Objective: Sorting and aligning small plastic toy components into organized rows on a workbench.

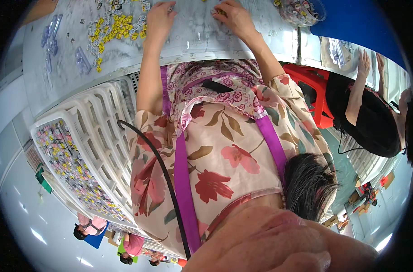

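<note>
One bench point(195, 29) spans the far side of the scene; white trays point(97, 122) are stacked at left, one filled with coloured bits point(75, 167). At right, by the bench's near edge, stands a red stool point(322, 102). A clear tub point(323, 16) of similar bits sits far right on the bench. Left of it, the right hand point(237, 20) has its fingers curled, pinching a yellowish piece point(221, 12). The left hand point(160, 20) is partly curled; whether it grips anything I cannot tell. Farther left lie clear parts point(82, 61) and, smallest, many loose yellow pieces point(120, 26).
</note>
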The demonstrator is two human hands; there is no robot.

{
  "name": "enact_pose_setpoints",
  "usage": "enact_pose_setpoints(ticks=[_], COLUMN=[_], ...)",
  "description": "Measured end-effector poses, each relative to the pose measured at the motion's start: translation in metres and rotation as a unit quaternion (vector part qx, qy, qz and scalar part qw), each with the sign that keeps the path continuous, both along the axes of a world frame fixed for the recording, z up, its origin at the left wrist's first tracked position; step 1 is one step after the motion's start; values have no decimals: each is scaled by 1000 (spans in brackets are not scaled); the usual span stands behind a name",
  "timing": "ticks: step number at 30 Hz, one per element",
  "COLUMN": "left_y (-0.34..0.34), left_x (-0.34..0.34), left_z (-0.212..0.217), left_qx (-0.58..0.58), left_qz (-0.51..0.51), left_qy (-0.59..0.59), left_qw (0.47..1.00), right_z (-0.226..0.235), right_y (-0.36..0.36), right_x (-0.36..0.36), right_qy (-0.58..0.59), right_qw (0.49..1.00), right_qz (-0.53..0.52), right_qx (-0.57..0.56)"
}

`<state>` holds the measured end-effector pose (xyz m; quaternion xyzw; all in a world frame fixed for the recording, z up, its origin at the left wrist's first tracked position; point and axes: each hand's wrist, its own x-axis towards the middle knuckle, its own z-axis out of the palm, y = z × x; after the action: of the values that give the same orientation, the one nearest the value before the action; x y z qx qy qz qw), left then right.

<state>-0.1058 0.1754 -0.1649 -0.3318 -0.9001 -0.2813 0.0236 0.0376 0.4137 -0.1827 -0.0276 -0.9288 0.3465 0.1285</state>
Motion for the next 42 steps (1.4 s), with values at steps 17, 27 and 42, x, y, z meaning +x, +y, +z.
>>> enact_pose_setpoints(ticks=[17, 27, 42], left_y=[-3, 34, 30], left_x=[-10, 28, 21], left_z=[-51, -32, -29], left_qx=[-32, -43, -65], left_qz=[26, -37, -47], left_qy=[-115, -66, -84], left_qw=[992, 996, 993], right_z=[13, -10, 9], right_y=[-4, -8, -20], right_x=[-17, -28, -24], right_qy=[-10, -2, -12], right_qw=[993, 996, 997], right_qz=[75, 88, 78], right_qx=[-95, 18, 21])
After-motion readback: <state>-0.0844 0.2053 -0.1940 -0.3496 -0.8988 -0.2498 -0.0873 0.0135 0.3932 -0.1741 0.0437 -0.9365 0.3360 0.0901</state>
